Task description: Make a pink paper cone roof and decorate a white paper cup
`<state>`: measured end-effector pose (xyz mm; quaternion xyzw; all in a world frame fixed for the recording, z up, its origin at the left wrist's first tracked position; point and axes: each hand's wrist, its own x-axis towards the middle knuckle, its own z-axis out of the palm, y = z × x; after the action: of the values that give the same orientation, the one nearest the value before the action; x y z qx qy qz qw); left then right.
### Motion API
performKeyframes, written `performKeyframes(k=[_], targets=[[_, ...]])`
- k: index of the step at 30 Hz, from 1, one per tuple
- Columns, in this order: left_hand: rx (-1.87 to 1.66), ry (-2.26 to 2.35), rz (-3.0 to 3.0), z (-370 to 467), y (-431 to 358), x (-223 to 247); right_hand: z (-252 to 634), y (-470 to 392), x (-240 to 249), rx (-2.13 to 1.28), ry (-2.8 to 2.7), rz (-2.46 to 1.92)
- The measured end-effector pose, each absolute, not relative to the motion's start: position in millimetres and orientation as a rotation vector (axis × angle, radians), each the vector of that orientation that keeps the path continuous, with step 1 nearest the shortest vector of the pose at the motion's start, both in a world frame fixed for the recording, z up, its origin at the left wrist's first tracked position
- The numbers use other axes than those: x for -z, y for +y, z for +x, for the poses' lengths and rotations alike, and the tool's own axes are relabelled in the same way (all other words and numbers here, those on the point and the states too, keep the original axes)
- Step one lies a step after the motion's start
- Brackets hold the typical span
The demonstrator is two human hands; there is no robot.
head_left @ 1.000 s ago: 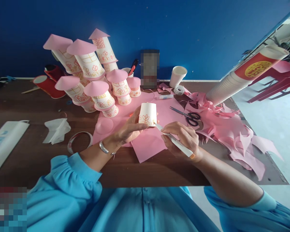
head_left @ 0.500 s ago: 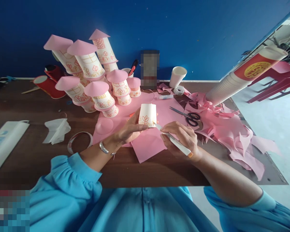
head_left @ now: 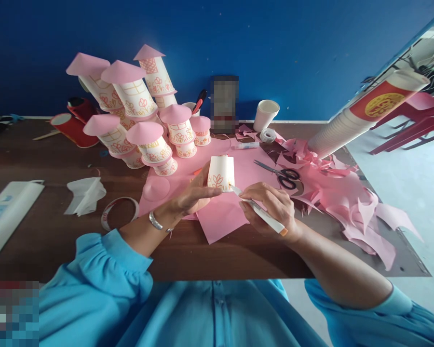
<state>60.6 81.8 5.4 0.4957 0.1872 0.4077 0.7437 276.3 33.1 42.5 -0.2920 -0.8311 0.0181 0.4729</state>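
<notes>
My left hand (head_left: 197, 193) is closed around a white paper cup (head_left: 221, 168), its thumb along the near end. Flower and grass shapes in orange and red line the cup's near edge. In my right hand (head_left: 271, 205) is a white marker (head_left: 265, 218) with an orange end, and its tip touches the cup's drawn band at the right. Under both hands lie pink paper sheets (head_left: 222, 224). Left of the cup stand paper-cup towers (head_left: 152, 144) with pink cone roofs and similar drawings.
Scissors (head_left: 280, 174) and crumpled pink scraps (head_left: 340, 193) lie to the right, by a tall leaning stack of cups (head_left: 342, 127). Behind are a white cup (head_left: 266, 114), a tape roll (head_left: 267, 135) and a glue tube (head_left: 246, 145). A tape ring (head_left: 106, 214) lies left.
The cup and both hands stay almost in place, with the marker tip still at the cup's lower right. Only a very slight shift of the cup shows.
</notes>
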Motion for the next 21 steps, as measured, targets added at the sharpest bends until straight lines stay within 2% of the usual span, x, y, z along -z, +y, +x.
performKeyframes(k=[21], targets=[[-0.898, 0.437, 1.037, 61.6, 81.5, -9.7, 276.5, 32.6, -42.6, -0.028, -2.017, -0.694]])
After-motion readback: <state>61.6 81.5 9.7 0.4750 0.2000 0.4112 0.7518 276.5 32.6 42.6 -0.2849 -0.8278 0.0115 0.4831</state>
